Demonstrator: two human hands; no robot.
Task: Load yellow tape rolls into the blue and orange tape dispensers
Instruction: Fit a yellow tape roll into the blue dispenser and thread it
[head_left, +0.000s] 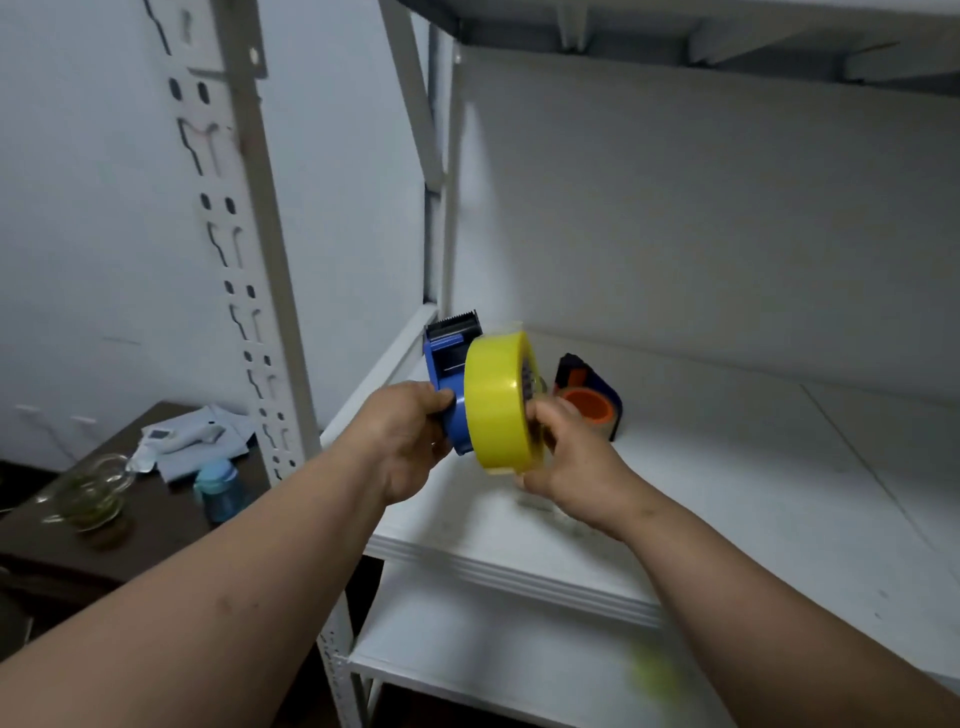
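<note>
Two hands meet above the front edge of a white shelf board (675, 499) in the head view, the only view. Left hand (410, 441): fingers curled round the rear of the blue tape dispenser (445, 382), gripping it; the dispenser stands out above and to the right of the knuckles. Body of smooth, glossy blue plastic, rounded at the back; dark serrated cutter blade at its top end, pointing away from the person. Right hand (563, 452): fingers curled round the lower right rim of the yellow tape roll (498, 410), holding it on edge, its left face pressed against the dispenser's right side. Whether the roll sits fully on the hub cannot be told. Roll: broad ring, shiny translucent yellow film, dark core visible at the right face.

Orange tape dispenser (589, 400): lies on the shelf board just behind the right hand, apart from it; dark shell, bright orange round hub, matte plastic.

Shelving: white metal upright (249, 270) with punched keyhole slots. Dark wooden table (47, 551) at lower left carrying a glass pot (91, 493), a blue-capped bottle (221, 488), white papers (202, 436).
</note>
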